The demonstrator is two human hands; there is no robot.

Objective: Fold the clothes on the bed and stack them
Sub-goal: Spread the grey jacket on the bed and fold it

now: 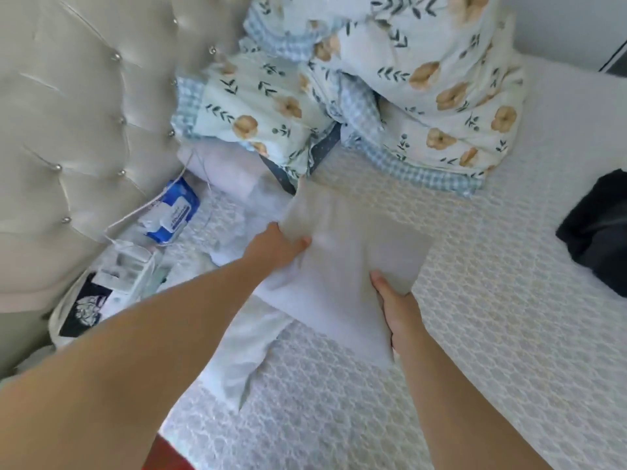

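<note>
A folded grey-beige garment (353, 245) is held just above the white patterned bed (475, 317), blurred by motion. My left hand (276, 247) grips its left edge, thumb on top. My right hand (395, 305) grips its near right edge, thumb on top and fingers underneath. A white garment (251, 354) lies partly under it, spreading toward me. A dark, crumpled piece of clothing (597, 232) lies at the bed's right edge.
A floral quilt with a blue checked border (390, 86) is heaped at the back. A tufted cream headboard (84, 130) stands on the left. Beside it lie a blue-and-white packet (171, 212), a white cable and a bag (101, 293).
</note>
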